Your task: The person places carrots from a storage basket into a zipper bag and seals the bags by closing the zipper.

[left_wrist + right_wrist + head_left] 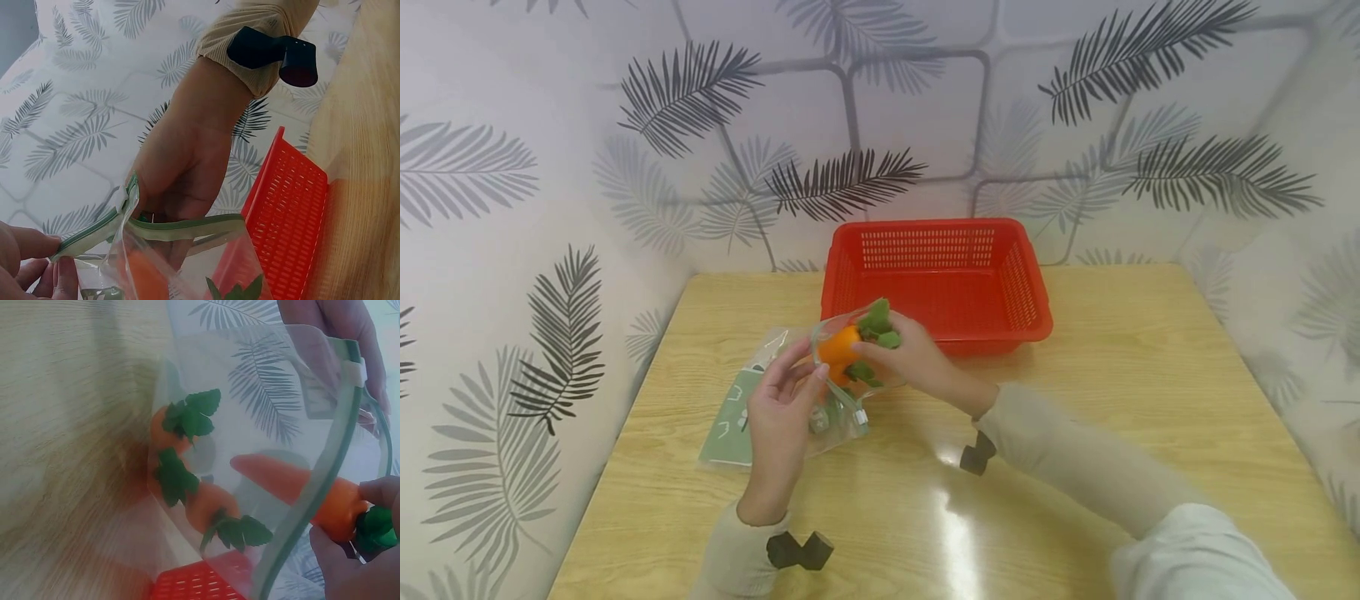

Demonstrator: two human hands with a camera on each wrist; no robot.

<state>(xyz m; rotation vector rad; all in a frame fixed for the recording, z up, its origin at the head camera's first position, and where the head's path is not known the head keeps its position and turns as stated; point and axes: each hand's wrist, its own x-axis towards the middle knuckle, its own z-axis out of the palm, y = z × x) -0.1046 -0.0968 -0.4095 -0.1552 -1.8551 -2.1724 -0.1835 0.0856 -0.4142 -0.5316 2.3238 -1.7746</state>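
A clear zip bag [259, 381] with a green-edged mouth is held up above the table. My left hand [781, 421] pinches the bag's rim between thumb and fingers. My right hand [917, 358] holds an orange toy-like carrot [337, 509] near its leafy green top. Its pointed end lies inside the bag's open mouth. In the right wrist view, several more carrots with green leaves, one of them a carrot [212, 507] near the bottom, show through the clear plastic. A white slider [357, 373] sits at one end of the zip.
Behind the hands, a red plastic basket [1033, 329] stands against the patterned wall. To the left, another clear bag with a green printed panel [730, 429] lies flat on the wooden table [1112, 350], partly under the held bag.
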